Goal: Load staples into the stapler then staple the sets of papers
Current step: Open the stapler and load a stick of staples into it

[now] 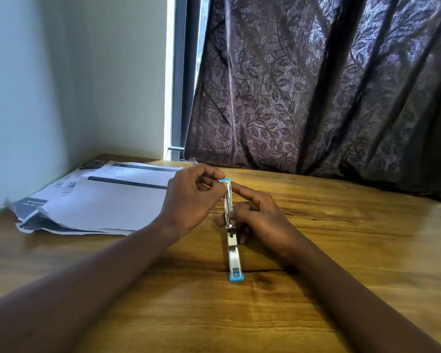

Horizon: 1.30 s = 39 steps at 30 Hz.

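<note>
My left grip point(189, 200) pinches a staple strip point(224, 187) over the stapler point(233, 250) my right grip point(262, 220) holds; tilted, it could jam

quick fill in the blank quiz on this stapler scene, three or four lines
1. The stapler lies swung ____ on the wooden table.
2. The papers lie to the ____ of the stapler.
3. Both ends of the stapler are capped in ____.
4. The left hand pinches the stapler's ____ end while the right hand holds its middle.

Missing words: open; left; blue; far
</note>
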{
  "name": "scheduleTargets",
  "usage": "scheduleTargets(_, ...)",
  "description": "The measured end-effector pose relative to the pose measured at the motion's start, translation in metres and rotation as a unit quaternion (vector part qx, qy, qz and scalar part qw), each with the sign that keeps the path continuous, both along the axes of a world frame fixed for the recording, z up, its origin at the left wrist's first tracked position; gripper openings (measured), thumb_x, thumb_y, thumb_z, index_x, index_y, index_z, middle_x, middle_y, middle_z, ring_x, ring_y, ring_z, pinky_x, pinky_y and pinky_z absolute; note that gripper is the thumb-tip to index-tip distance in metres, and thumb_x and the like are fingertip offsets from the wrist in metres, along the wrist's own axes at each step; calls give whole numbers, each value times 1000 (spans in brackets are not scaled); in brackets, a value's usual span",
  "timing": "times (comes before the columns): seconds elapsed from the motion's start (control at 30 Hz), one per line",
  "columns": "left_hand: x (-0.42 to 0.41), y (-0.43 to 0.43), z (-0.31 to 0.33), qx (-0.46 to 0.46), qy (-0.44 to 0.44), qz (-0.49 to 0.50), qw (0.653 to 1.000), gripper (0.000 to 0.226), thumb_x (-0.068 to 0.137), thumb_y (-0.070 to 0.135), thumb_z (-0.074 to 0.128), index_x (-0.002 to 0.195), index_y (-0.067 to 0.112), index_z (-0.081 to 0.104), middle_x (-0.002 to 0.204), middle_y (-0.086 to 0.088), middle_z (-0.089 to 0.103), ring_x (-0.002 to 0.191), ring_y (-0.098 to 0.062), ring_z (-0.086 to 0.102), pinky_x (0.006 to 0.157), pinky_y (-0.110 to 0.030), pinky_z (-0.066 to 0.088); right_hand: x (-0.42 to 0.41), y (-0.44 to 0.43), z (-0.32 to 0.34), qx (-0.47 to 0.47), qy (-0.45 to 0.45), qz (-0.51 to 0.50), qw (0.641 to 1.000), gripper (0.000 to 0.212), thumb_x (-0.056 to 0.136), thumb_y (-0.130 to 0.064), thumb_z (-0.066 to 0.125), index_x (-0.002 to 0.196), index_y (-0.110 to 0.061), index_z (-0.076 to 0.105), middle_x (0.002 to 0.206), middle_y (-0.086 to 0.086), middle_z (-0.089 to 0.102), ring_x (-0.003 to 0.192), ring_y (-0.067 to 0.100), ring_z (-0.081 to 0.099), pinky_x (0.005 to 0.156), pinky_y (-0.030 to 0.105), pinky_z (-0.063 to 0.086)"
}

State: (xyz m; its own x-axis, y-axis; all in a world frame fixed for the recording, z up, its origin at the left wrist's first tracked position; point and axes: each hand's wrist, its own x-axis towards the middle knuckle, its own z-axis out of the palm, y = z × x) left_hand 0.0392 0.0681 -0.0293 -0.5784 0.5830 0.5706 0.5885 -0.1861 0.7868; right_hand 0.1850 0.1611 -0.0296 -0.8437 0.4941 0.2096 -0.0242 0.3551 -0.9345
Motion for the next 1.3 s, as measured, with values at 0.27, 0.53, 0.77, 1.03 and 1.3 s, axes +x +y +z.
scheduleTargets(0.27,-13,2,0,0,-37,18,999,12,81,19,79,93,21,78,79,6,77,74,-12,74,76,-45,64,4,0,2,-45,-10,90,995,68,88,1,71,146,-26,49,111,19,75,83,17,64,68,31,49)
scheduleTargets(0.53,-15,2,0,6,-49,-2,999,11,83,18,79,94,17,78,82,3,77,78,-17,75,77,-48,64,1,-4,0,-65,21,42,997,32,95,-13,66,125,-22,64,102,16,78,76,27,58,56,26,48)
scheduleTargets(0.77,-13,2,-1,11,-45,-16,999,13,83,17,79,96,15,77,84,2,77,78,-15,75,75,-42,65,-2,0,-1,-58,17,9,998,27,97,-12,65,123,-20,65,97,14,79,77,29,59,57,28,46)
scheduleTargets(1.03,-14,2,-1,-13,-88,-85,992,20,89,12,76,109,14,72,92,-7,75,82,-20,73,75,-34,62,-2,3,-4,-56,29,-6,998,27,97,-12,65,123,-21,66,97,16,79,83,38,63,64,34,47)
scheduleTargets(1.3,-18,2,-3,-53,-56,-78,994,36,81,23,84,114,18,71,101,1,76,92,-17,75,85,-46,63,0,8,-3,-85,29,-10,996,34,92,-2,68,124,-13,69,107,25,75,106,40,69,93,50,51)
